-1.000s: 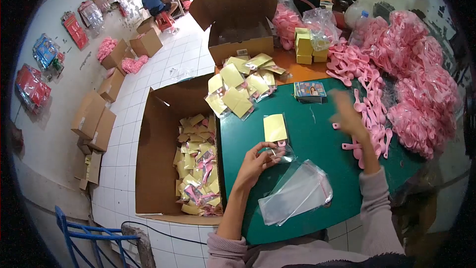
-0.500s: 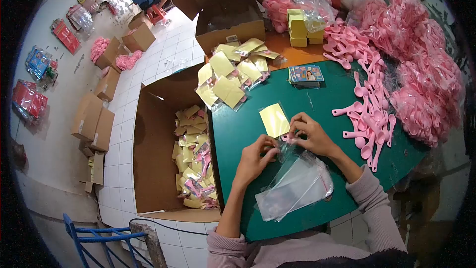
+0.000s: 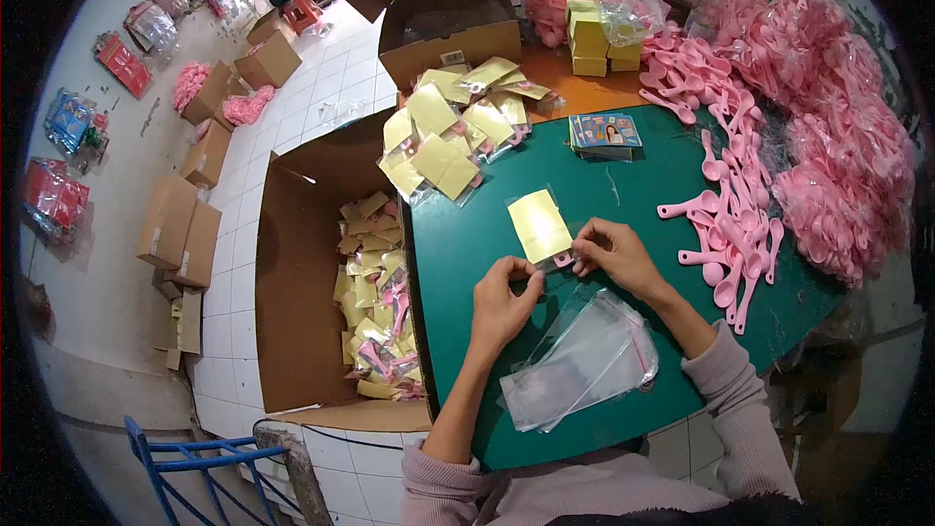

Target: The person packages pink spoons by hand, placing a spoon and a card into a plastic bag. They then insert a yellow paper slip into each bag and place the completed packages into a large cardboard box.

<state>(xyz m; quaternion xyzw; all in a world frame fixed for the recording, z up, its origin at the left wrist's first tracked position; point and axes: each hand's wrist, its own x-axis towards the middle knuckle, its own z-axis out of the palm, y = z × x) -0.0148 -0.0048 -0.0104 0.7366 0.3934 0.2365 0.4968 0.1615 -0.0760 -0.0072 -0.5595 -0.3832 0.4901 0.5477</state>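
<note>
We judge the run partway: filled packs (image 3: 448,141) heaped at far corner of green table (image 3: 662,185) & more in the floor carton (image 3: 292,263), but loose pink spoons (image 3: 730,234) and a stack of empty bags (image 3: 584,360) are left. Current packet (image 3: 541,232), yellow card (image 3: 536,219) inside w/ a spoon end (image 3: 563,259) at its mouth, lies flat betw. the hands, unsealed as far as we can tell. Left hand (image 3: 504,300) curled, thumb & fingers pinched tight on packet's open edge; right hand (image 3: 616,255) palm-down, fingertips closed on same edge.
</note>
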